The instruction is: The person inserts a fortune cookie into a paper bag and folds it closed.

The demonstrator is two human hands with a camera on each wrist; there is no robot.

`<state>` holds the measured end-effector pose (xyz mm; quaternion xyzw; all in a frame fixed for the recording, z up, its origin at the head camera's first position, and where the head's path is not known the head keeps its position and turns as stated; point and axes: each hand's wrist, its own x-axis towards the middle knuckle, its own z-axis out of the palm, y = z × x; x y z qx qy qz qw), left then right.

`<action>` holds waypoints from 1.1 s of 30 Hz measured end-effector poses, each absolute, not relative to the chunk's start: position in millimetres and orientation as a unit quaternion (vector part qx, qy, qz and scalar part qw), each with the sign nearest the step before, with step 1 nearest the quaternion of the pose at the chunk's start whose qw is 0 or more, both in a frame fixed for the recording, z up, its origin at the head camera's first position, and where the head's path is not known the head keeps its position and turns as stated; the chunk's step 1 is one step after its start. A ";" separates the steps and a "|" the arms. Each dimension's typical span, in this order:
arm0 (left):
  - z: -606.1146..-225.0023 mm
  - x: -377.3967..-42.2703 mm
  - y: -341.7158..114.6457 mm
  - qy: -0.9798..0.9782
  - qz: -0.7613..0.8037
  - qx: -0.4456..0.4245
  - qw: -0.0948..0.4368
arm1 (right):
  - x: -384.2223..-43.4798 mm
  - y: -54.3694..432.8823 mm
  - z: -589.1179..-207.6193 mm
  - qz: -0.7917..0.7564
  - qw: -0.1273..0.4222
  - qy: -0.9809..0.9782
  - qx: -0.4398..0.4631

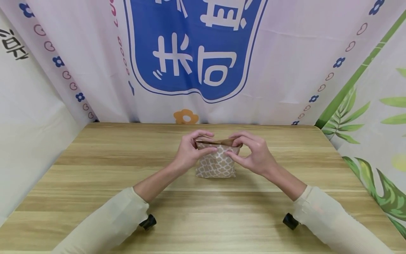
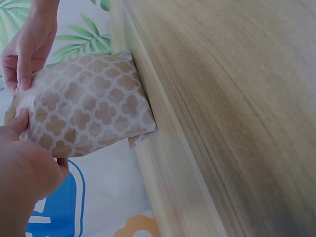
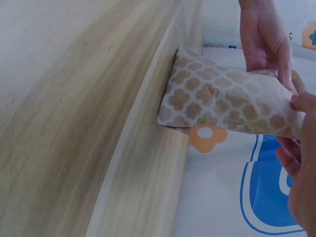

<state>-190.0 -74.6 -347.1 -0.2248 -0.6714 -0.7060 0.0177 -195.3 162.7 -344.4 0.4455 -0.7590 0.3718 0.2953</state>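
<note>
A small brown paper bag [image 1: 217, 164] with a white quatrefoil lattice stands on the wooden table, its open top facing up in the head view. My left hand [image 1: 189, 150] pinches the left side of the bag's rim, thumb on the front and fingers behind. On the opposite side, my right hand [image 1: 256, 153] grips the rim in the same manner, with fingertips at the mouth. The left wrist view shows the bag [image 2: 89, 106] bulging somewhat, its base on the tabletop. From the right wrist, the patterned bag [image 3: 217, 98] appears between both hands. Its inside is hidden.
The wooden table [image 1: 111, 169] extends around the bag on every side. Behind its far edge hangs a printed cloth [image 1: 279, 70] with a blue sign. A leaf-patterned cloth [image 1: 374, 141] borders the right. Black wrist devices [image 1: 148, 222] show below the sleeves.
</note>
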 end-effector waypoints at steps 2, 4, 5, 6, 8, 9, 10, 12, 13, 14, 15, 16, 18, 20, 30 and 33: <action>-347.4 -189.8 -74.5 -0.666 -0.712 -0.223 0.020 | -195.1 162.6 -344.6 0.379 0.291 -0.758 0.444; -347.9 -189.7 -74.4 -0.662 -0.716 -0.223 0.023 | -194.6 162.3 -345.3 0.393 0.286 -0.756 0.439; -348.0 -189.5 -74.3 -0.660 -0.717 -0.223 0.024 | -194.2 161.8 -346.0 0.403 0.281 -0.755 0.433; -348.0 -189.3 -74.2 -0.661 -0.717 -0.222 0.026 | -193.6 161.2 -346.8 0.416 0.275 -0.755 0.425; -348.0 -189.2 -73.6 -0.662 -0.717 -0.217 0.027 | -192.2 159.9 -348.4 0.451 0.254 -0.755 0.403; -348.0 -189.2 -73.3 -0.664 -0.716 -0.215 0.028 | -191.4 159.0 -348.9 0.470 0.241 -0.755 0.389; -347.9 -189.2 -73.0 -0.665 -0.716 -0.210 0.028 | -190.6 158.1 -349.3 0.488 0.228 -0.755 0.374; -347.7 -189.1 -72.5 -0.668 -0.716 -0.199 0.028 | -189.7 156.5 -349.7 0.521 0.199 -0.756 0.343; -347.6 -189.1 -72.2 -0.668 -0.718 -0.194 0.027 | -189.3 155.8 -349.4 0.536 0.185 -0.755 0.330; -347.4 -189.1 -72.0 -0.668 -0.719 -0.190 0.025 | -189.0 155.0 -348.9 0.547 0.174 -0.755 0.317; -347.4 -189.1 -72.0 -0.667 -0.721 -0.187 0.023 | -188.6 154.4 -348.2 0.557 0.165 -0.754 0.308; -347.3 -189.1 -71.8 -0.666 -0.723 -0.183 0.021 | -188.6 154.1 -347.9 0.566 0.156 -0.753 0.298; -347.6 -189.4 -71.6 -0.666 -0.724 -0.176 0.017 | -188.5 153.8 -347.2 0.582 0.141 -0.749 0.282; -347.8 -189.7 -71.4 -0.670 -0.722 -0.172 0.015 | -187.8 153.7 -346.0 0.597 0.129 -0.747 0.264; -347.8 -190.7 -73.0 -0.684 -0.709 -0.172 0.018 | -186.6 156.0 -343.3 0.620 0.091 -0.751 0.207; -346.3 -189.8 -74.5 -0.696 -0.699 -0.166 0.014 | -185.6 156.4 -342.0 0.615 0.088 -0.756 0.204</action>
